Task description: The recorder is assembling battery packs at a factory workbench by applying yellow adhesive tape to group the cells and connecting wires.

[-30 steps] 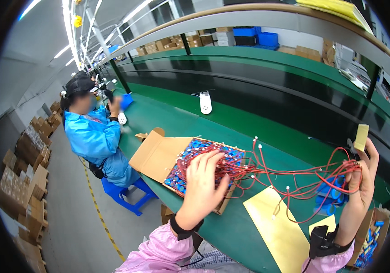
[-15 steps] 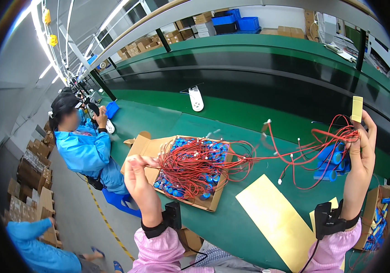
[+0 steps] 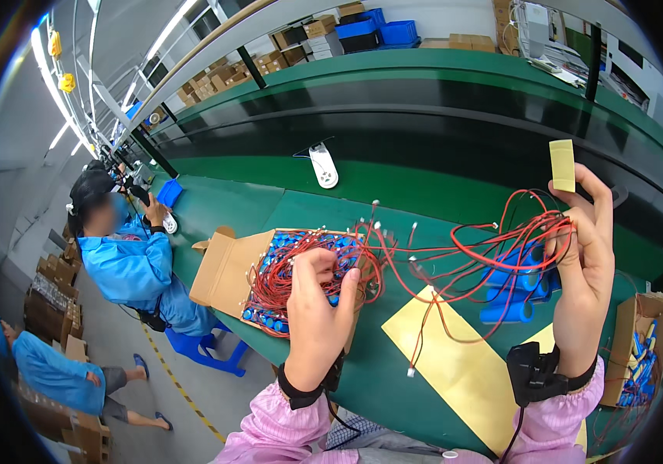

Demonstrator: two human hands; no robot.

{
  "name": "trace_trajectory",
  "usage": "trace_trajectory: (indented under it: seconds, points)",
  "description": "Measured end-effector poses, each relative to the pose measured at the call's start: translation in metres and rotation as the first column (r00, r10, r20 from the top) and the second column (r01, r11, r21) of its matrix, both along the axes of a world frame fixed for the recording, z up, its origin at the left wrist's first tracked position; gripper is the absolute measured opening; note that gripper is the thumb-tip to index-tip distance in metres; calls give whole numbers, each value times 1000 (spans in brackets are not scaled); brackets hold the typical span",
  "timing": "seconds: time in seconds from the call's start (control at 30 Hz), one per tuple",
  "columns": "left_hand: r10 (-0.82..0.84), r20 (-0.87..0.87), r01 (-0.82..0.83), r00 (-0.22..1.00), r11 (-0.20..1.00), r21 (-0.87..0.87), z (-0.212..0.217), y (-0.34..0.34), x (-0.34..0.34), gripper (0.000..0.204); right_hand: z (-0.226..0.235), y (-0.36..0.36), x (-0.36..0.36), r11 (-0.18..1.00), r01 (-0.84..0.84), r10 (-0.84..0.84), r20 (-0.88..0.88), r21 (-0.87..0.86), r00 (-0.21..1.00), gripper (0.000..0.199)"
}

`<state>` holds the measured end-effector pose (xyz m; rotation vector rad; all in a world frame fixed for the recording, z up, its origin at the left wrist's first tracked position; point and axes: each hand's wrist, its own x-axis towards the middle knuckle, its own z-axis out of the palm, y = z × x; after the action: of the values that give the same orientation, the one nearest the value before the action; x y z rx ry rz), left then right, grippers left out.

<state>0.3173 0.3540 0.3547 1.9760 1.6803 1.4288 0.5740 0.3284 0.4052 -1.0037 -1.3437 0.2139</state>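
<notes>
Wires [image 3: 269,280], thin red-and-black, lie tangled beneath your left hand [image 3: 317,321], fingers half-curled, grip unclear; your right hand [image 3: 587,251] pinches a similar bunch [image 3: 546,226] trailing leftward.

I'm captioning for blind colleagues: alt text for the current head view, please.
The right hand holds thin red-and-black wires; the left hand is over an open brown cardboard box of blue cylinders and more wires.
</notes>
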Motion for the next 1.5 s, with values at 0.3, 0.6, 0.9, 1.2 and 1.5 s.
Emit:
trace_trajectory:
  seconds: [0.3, 0.6, 0.9, 1.2, 1.5]
  points:
    - [-158, -156, 155, 975, 987, -31, 37, -18, -28, 12, -4, 14, 18, 986, 88, -88, 11, -145, 996, 23]
    - [22, 509, 110, 861, 967, -229, 13, 5, -110, 23, -20, 26, 62, 985, 113, -128, -112, -130, 985, 27]
    - [-308, 33, 300, 951, 892, -338, 29, -38, 3, 37, 4, 7, 58, 974, -101, 68, -164, -202, 984, 32]
    - [-681, -544, 494, 490, 731, -471, -16, -33, 47, 80, 13, -10, 16, 801, -572, 434, -487, -177, 758, 23]
    - [-791, -194, 393, 581, 481, -784, -30, -13, 7, 49, -124, 60, -37, 616, -407, 401, -177, -675, 899, 24]
